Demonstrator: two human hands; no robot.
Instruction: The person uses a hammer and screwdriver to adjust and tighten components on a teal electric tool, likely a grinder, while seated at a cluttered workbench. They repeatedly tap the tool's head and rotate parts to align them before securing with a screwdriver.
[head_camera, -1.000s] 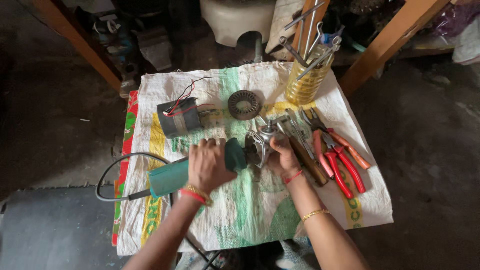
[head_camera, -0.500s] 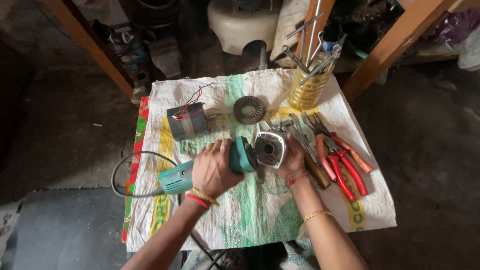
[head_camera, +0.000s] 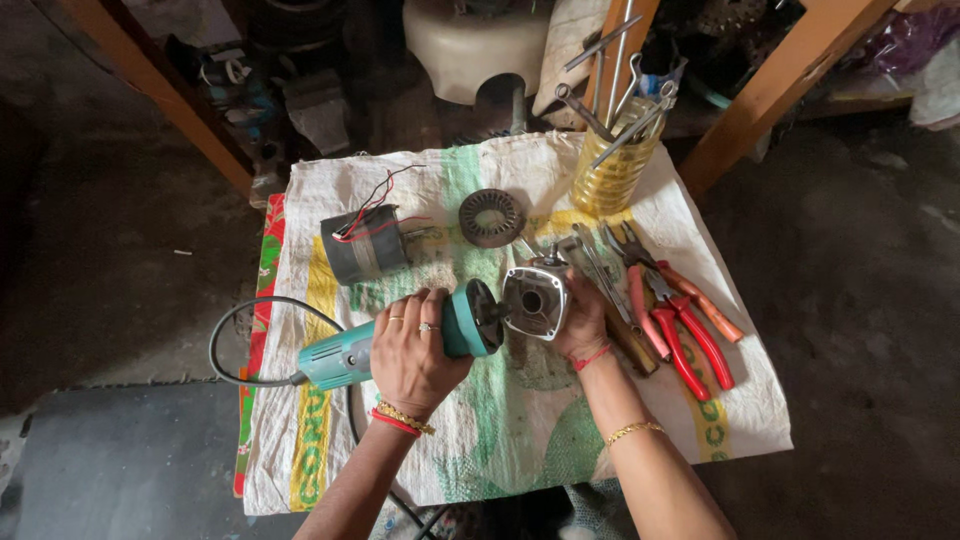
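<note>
Head view, looking straight down: at the centre of the frame, the left hand (head_camera: 410, 352) has its grip clamped around the teal grinder body (head_camera: 400, 342), which lies tilted with its black cord (head_camera: 232, 340) looping off toward the left edge. Just right of it, the right hand (head_camera: 582, 325) has its grip closed on the silver gear housing (head_camera: 537, 300), whose round opening faces the camera and which sits right at the body's dark front end. All of this hovers over a white woven sack (head_camera: 500, 440) spread across the worktop. Above the left hand lies a dark cylindrical motor part (head_camera: 365, 247) with red wires, and a ring-shaped stator (head_camera: 492, 216) lies to its right. Red-handled pliers (head_camera: 685, 335) lie at the right, and a yellow jar (head_camera: 615, 170) holding spanners stands at the upper right.
</note>
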